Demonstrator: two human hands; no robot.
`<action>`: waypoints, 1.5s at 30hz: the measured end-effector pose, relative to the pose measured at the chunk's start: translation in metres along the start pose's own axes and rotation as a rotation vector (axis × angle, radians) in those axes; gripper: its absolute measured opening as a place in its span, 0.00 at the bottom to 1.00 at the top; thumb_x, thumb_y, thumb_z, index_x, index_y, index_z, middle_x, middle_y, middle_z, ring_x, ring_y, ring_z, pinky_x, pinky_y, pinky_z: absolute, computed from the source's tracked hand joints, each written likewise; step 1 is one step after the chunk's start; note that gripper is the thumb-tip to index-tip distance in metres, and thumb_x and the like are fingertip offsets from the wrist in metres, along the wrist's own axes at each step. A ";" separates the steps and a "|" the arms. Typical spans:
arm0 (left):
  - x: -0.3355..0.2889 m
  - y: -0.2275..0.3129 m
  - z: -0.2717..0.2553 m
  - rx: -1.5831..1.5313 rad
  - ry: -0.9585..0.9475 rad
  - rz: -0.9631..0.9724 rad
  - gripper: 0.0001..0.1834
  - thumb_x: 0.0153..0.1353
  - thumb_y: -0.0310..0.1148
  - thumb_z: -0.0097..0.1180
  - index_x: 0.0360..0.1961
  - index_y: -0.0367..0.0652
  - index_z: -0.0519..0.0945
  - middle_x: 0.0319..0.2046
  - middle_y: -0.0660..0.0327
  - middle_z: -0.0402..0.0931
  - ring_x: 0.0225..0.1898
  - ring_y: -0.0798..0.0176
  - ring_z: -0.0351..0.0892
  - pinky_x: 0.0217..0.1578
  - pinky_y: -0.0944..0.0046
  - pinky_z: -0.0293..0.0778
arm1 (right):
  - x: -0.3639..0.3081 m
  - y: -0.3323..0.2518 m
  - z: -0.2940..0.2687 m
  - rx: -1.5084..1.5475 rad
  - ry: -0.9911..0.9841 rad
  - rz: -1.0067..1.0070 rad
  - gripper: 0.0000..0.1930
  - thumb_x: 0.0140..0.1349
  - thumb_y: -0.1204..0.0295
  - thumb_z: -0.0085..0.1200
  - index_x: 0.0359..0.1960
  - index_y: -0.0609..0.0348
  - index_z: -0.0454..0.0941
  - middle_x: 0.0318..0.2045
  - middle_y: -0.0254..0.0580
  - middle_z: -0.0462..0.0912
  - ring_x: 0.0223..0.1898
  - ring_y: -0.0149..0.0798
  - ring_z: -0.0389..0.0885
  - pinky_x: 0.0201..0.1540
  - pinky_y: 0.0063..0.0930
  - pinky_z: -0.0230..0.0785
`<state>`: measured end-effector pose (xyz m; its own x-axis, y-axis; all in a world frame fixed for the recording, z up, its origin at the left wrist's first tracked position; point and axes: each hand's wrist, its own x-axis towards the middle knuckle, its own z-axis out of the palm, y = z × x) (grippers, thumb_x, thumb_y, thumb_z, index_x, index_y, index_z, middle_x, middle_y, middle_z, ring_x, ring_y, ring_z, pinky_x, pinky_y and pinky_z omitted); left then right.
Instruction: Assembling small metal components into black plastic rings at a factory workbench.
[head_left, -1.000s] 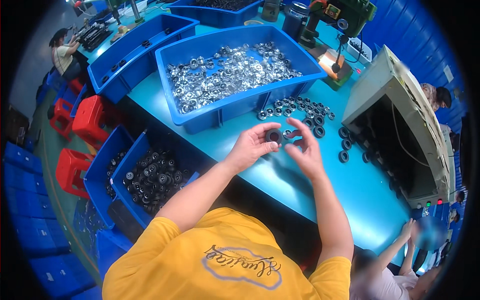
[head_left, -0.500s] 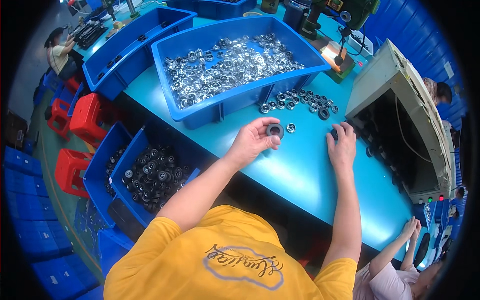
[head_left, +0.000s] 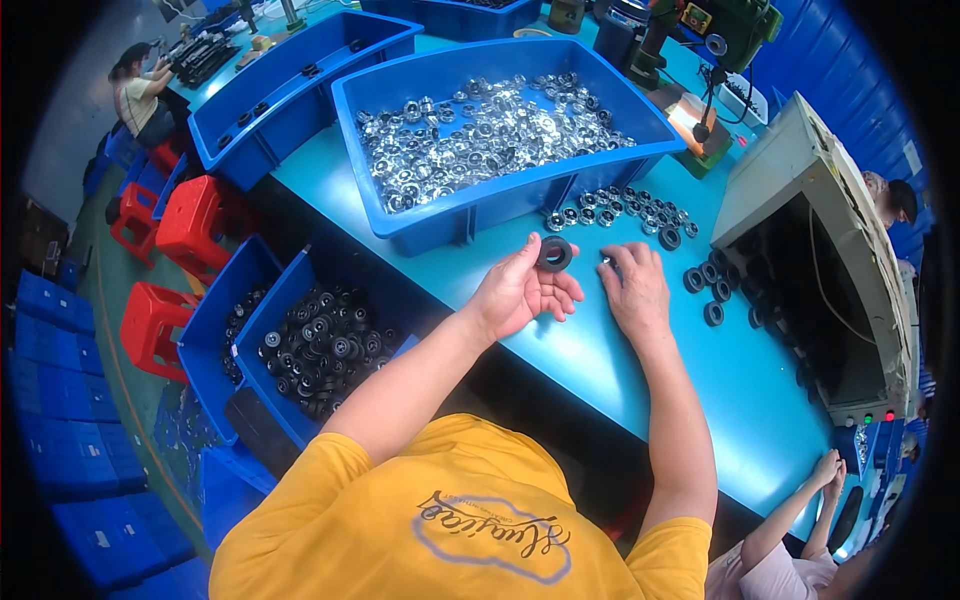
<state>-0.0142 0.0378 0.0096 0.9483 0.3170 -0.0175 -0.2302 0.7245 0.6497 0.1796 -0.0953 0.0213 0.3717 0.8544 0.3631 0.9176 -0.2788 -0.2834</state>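
Observation:
My left hand [head_left: 520, 292] is turned palm up, with a black rubber ring [head_left: 568, 262] pinched at the thumb and forefinger and the other fingers loosely curled. Just to its right, my right hand [head_left: 640, 295] reaches down to the tabletop. Its fingertips close on a small shiny wheel hub [head_left: 607, 261], mostly covered by the fingers. Beyond both hands lies a cluster of clear, silvery wheel hubs [head_left: 588, 216]. Several loose black rubber rings [head_left: 713, 314] rest on the table to the right of my right hand.
A large blue bin [head_left: 480, 212] full of shiny hubs stands behind my hands. At the right is a boxy pale machine [head_left: 770, 170] with a dark opening. Lower left, a blue crate [head_left: 262, 375] holds black wheels [head_left: 325, 345]. Another person's hands [head_left: 828, 470] are at the lower right.
My right hand has moved left from the rubber rings to the hub beside my left hand, uncovering several rings. My left hand has turned palm up, still holding its ring.

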 end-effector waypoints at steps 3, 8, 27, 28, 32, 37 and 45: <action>-0.001 -0.001 -0.004 -0.003 0.023 -0.012 0.37 0.80 0.61 0.25 0.63 0.39 0.72 0.39 0.43 0.84 0.36 0.55 0.87 0.37 0.60 0.85 | -0.002 0.011 -0.006 -0.028 0.002 0.033 0.11 0.62 0.69 0.64 0.46 0.52 0.85 0.44 0.44 0.80 0.48 0.51 0.79 0.51 0.43 0.75; -0.002 0.000 -0.002 0.007 0.038 -0.019 0.37 0.80 0.62 0.25 0.62 0.40 0.72 0.39 0.42 0.84 0.34 0.55 0.87 0.36 0.59 0.84 | -0.007 0.039 -0.022 -0.179 -0.029 0.093 0.11 0.62 0.69 0.63 0.46 0.53 0.85 0.43 0.45 0.80 0.48 0.51 0.79 0.51 0.45 0.75; -0.002 0.001 -0.002 0.064 -0.024 -0.033 0.39 0.78 0.65 0.27 0.60 0.40 0.74 0.37 0.46 0.84 0.33 0.56 0.87 0.35 0.59 0.84 | 0.049 -0.005 0.020 0.054 0.033 -0.006 0.17 0.58 0.67 0.68 0.50 0.53 0.84 0.51 0.42 0.79 0.52 0.50 0.79 0.54 0.44 0.76; -0.002 0.000 -0.002 0.059 -0.023 -0.024 0.35 0.78 0.62 0.32 0.60 0.40 0.74 0.38 0.46 0.84 0.35 0.56 0.87 0.36 0.59 0.84 | 0.045 -0.003 0.019 0.048 0.033 -0.005 0.17 0.58 0.67 0.68 0.49 0.54 0.83 0.51 0.42 0.79 0.52 0.50 0.79 0.54 0.44 0.76; -0.001 -0.005 0.008 0.122 0.043 0.086 0.24 0.73 0.47 0.57 0.59 0.38 0.74 0.41 0.51 0.84 0.39 0.62 0.85 0.39 0.63 0.83 | 0.028 0.003 0.007 0.108 0.125 -0.019 0.15 0.58 0.71 0.68 0.46 0.57 0.83 0.46 0.44 0.81 0.44 0.48 0.82 0.48 0.40 0.78; 0.000 -0.011 0.009 0.382 0.205 0.250 0.28 0.60 0.25 0.73 0.61 0.40 0.76 0.45 0.62 0.81 0.43 0.69 0.82 0.43 0.67 0.81 | -0.002 -0.010 -0.025 0.496 0.096 0.128 0.15 0.59 0.75 0.67 0.48 0.63 0.83 0.40 0.43 0.82 0.35 0.37 0.84 0.41 0.30 0.79; -0.003 -0.014 0.019 0.514 0.178 0.154 0.29 0.57 0.20 0.73 0.60 0.39 0.77 0.46 0.65 0.80 0.46 0.74 0.80 0.49 0.70 0.81 | -0.027 -0.020 -0.027 1.189 -0.072 0.502 0.20 0.57 0.81 0.69 0.52 0.65 0.81 0.42 0.35 0.82 0.38 0.24 0.81 0.45 0.20 0.77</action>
<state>-0.0094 0.0150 0.0152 0.8504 0.5261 0.0074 -0.1845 0.2850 0.9406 0.1549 -0.1246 0.0408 0.5946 0.8024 -0.0508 -0.0213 -0.0474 -0.9986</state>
